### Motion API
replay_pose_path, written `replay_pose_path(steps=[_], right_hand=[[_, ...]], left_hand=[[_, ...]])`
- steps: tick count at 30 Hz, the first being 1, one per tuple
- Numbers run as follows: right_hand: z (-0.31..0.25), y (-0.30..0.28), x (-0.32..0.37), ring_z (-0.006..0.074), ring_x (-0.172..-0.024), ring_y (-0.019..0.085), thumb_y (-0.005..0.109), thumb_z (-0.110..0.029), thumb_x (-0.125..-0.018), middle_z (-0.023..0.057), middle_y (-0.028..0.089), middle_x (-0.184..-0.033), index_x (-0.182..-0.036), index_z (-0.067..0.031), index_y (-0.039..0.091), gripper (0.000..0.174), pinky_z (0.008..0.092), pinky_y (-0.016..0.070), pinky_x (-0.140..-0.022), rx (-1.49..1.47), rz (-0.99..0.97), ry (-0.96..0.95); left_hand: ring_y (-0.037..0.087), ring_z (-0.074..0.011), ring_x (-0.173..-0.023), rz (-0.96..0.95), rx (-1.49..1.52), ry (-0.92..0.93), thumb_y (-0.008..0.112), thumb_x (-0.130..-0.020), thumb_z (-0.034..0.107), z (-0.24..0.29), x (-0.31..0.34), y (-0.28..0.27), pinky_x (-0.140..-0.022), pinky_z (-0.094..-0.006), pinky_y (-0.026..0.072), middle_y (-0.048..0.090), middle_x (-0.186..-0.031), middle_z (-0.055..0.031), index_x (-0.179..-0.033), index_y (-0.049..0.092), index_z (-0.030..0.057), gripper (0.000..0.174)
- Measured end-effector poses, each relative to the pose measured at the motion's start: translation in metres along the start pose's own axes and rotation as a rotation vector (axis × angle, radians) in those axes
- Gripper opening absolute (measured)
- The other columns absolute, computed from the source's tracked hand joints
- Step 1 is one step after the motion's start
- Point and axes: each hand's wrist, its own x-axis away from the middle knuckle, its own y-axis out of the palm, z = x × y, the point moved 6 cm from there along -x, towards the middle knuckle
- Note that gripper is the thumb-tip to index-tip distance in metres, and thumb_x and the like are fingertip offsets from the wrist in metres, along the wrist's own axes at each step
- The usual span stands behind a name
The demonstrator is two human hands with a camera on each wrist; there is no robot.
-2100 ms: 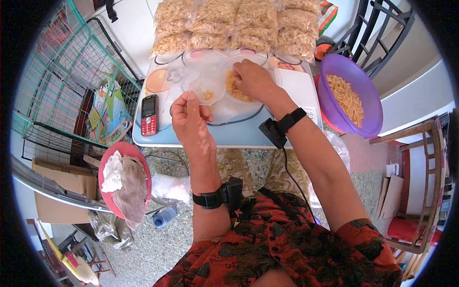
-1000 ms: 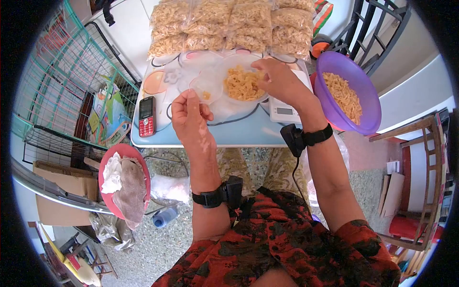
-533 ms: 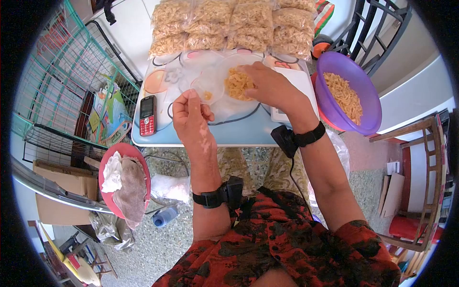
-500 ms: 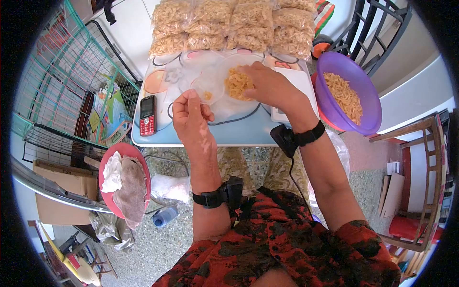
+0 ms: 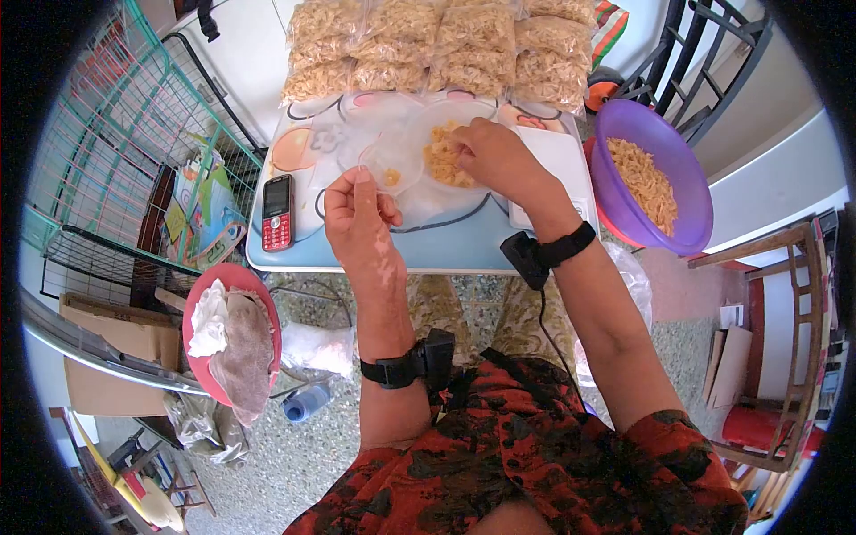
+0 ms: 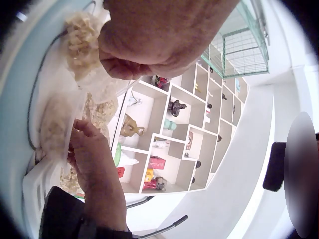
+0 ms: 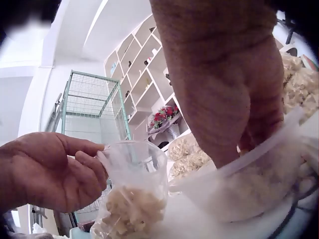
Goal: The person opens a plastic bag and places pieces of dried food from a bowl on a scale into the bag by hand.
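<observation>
My left hand [image 5: 361, 223] pinches the edge of a clear plastic bag [image 7: 137, 164] between thumb and fingers, and its mouth stands round and wide. Some yellowish dried pieces [image 7: 132, 211] lie in the bottom of it. Just to the right, a translucent bowl [image 7: 259, 164] holds a heap of the same yellowish pieces [image 5: 441, 160]. My right hand [image 5: 504, 160] reaches down over the bowl's rim, its fingers bent in among the pieces. Those fingertips are hidden, and I cannot tell whether they grip any pieces.
Stacked filled bags [image 5: 437, 49] line the table's back edge. A white kitchen scale [image 5: 557, 165] lies right of the bowl, and a red phone [image 5: 277, 214] lies at left. Beyond the table's right edge is a purple basin [image 5: 695, 201] of similar pieces; a wire cage [image 5: 107, 134] stands left.
My right hand came out of the bowl to the right with fingers spread, then moved back left and down into the pieces, fingers drawing together. My left hand stays at the bag.
</observation>
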Motion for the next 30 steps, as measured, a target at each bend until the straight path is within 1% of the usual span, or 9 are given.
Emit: replay_pose_path(steps=[1, 4, 7, 10, 13, 16, 22, 25, 30], right_hand=[[-0.002, -0.006, 0.001, 0.0328, -0.090, 0.061, 0.061, -0.014, -0.079, 0.0156, 0.061, -0.090, -0.095, -0.0037, 0.063, 0.020, 0.0423, 0.0478, -0.079, -0.018, 0.018, -0.022], [0.003, -0.024, 0.003, 0.0360, -0.083, 0.064, 0.058, -0.018, -0.083, 0.0210, 0.063, -0.084, -0.089, -0.0014, 0.066, 0.019, 0.0436, 0.0504, -0.074, -0.120, 0.152, -0.083], [0.013, -0.035, 0.007, 0.0280, -0.073, 0.065, 0.060, -0.018, -0.083, 0.0170, 0.065, -0.082, -0.086, -0.0009, 0.065, 0.018, 0.0381, 0.0506, -0.068, -0.345, 0.243, 0.043], [0.026, -0.033, 0.008, 0.0173, -0.064, 0.063, 0.064, -0.017, -0.084, 0.0108, 0.066, -0.081, -0.087, -0.0004, 0.064, 0.017, 0.0307, 0.0506, -0.064, -0.690, 0.144, 0.216], [0.032, -0.029, 0.009, 0.0107, -0.062, 0.061, 0.064, -0.016, -0.088, 0.0057, 0.066, -0.083, -0.090, 0.0004, 0.063, 0.016, 0.0256, 0.0500, -0.062, -0.956, 0.168, 0.285], [0.027, -0.030, 0.014, 0.0124, -0.066, 0.064, 0.064, -0.013, -0.089, 0.0046, 0.065, -0.082, -0.093, -0.0003, 0.061, 0.014, 0.0241, 0.0507, -0.063, -1.104, 0.161, 0.327], [0.025, -0.020, 0.017, 0.0211, -0.088, 0.066, 0.059, -0.005, -0.091, 0.0095, 0.063, -0.096, -0.096, 0.0006, 0.056, 0.008, 0.0307, 0.0588, -0.078, -1.516, 0.149, 0.330], [0.026, -0.018, 0.017, 0.0248, -0.094, 0.067, 0.059, -0.003, -0.092, 0.0099, 0.062, -0.097, -0.104, 0.0015, 0.055, 0.013, 0.0339, 0.0579, -0.086, -1.659, 0.144, 0.355], [0.022, -0.020, 0.020, 0.0283, -0.100, 0.067, 0.056, -0.001, -0.093, 0.0136, 0.062, -0.100, -0.111, 0.0033, 0.053, 0.019, 0.0351, 0.0572, -0.089, -1.708, 0.147, 0.377]], left_hand=[[0.045, -0.0076, -0.054, -0.003, 0.002, -0.001, 0.061, -0.095, 0.019, 0.000, 0.000, 0.000, -0.047, -0.0221, 0.0370, 0.051, -0.066, -0.0013, -0.101, 0.055, 0.0010, 0.020], [0.045, -0.0077, -0.054, -0.003, 0.001, -0.007, 0.061, -0.095, 0.019, -0.001, 0.000, 0.000, -0.048, -0.0220, 0.0371, 0.051, -0.067, -0.0014, -0.101, 0.055, 0.0009, 0.020], [0.046, -0.0076, -0.055, -0.005, 0.003, -0.007, 0.061, -0.095, 0.019, -0.002, 0.001, 0.000, -0.048, -0.0220, 0.0372, 0.052, -0.068, -0.0014, -0.102, 0.055, 0.0008, 0.020], [0.046, -0.0074, -0.055, -0.012, 0.005, -0.006, 0.062, -0.095, 0.019, -0.001, 0.002, 0.002, -0.048, -0.0219, 0.0376, 0.052, -0.068, -0.0013, -0.102, 0.055, 0.0008, 0.020], [0.046, -0.0081, -0.056, 0.002, 0.000, -0.018, 0.064, -0.094, 0.021, -0.002, 0.004, 0.005, -0.048, -0.0238, 0.0373, 0.049, -0.068, 0.0009, -0.100, 0.056, 0.0034, 0.020], [0.045, -0.0085, -0.056, 0.005, -0.001, -0.029, 0.065, -0.093, 0.021, -0.002, 0.005, 0.006, -0.049, -0.0245, 0.0371, 0.048, -0.068, 0.0021, -0.098, 0.056, 0.0049, 0.019], [0.046, -0.0083, -0.057, 0.005, -0.004, -0.028, 0.064, -0.094, 0.021, -0.002, 0.006, 0.007, -0.049, -0.0243, 0.0370, 0.048, -0.070, 0.0017, -0.099, 0.056, 0.0046, 0.019], [0.046, -0.0083, -0.057, 0.005, -0.011, -0.032, 0.064, -0.094, 0.021, -0.001, 0.007, 0.009, -0.049, -0.0243, 0.0372, 0.048, -0.071, 0.0014, -0.099, 0.056, 0.0040, 0.019], [0.046, -0.0084, -0.057, 0.003, -0.010, -0.033, 0.064, -0.094, 0.021, -0.002, 0.006, 0.009, -0.049, -0.0242, 0.0377, 0.049, -0.071, 0.0011, -0.100, 0.056, 0.0035, 0.020]])
